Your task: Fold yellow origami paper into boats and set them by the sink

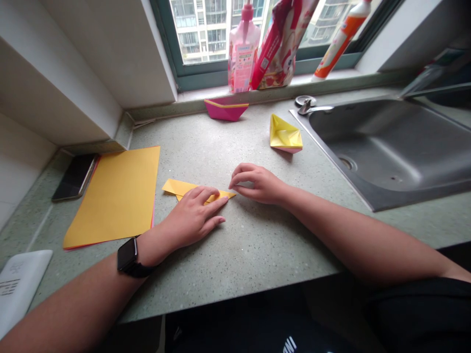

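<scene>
My left hand lies flat on a folded yellow paper, pressing it to the speckled green stone countertop and hiding its middle. A black smartwatch sits on that wrist. My right hand rests with curled fingers just beside the paper's right tip, holding nothing. Left of the folded piece lies a stack of yellow paper sheets with a red sheet showing at its edges. Farther off stand a yellow paper boat and a pink paper boat.
A steel sink with a faucet lies to the right. A black phone and a white device are at the left. A pink soap bottle, a red package and an orange tube stand on the windowsill.
</scene>
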Action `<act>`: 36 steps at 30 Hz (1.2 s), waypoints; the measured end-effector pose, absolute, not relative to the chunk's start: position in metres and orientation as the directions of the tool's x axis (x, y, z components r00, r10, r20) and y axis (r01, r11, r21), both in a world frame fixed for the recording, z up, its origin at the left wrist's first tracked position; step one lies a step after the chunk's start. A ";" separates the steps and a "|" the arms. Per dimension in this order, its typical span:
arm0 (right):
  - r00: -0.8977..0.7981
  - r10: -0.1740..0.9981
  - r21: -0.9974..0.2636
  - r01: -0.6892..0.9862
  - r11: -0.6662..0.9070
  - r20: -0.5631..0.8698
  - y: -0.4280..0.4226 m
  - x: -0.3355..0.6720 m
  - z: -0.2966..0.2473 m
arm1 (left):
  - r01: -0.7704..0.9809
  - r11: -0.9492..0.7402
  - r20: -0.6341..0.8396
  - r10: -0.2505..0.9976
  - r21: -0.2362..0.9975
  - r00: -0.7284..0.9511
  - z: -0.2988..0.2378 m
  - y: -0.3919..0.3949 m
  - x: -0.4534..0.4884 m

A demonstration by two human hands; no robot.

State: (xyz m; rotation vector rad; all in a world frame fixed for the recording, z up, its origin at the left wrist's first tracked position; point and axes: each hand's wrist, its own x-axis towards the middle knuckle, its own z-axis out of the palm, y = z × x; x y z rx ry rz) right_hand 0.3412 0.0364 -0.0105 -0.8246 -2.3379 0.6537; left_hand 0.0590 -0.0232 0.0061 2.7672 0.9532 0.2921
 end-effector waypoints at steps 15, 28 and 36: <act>-0.784 0.557 -0.410 0.428 0.805 0.275 0.036 0.354 0.003 | 0.587 -0.775 0.114 0.622 0.235 0.775 0.006 -0.024 0.060; -0.806 0.518 -0.444 0.368 0.817 0.286 0.038 0.356 0.000 | 0.599 -0.771 0.118 0.630 0.214 0.768 0.004 -0.026 0.060; -0.790 0.550 -0.444 0.405 0.800 0.271 0.037 0.353 0.000 | 0.600 -0.770 0.117 0.631 0.217 0.767 0.002 -0.026 0.062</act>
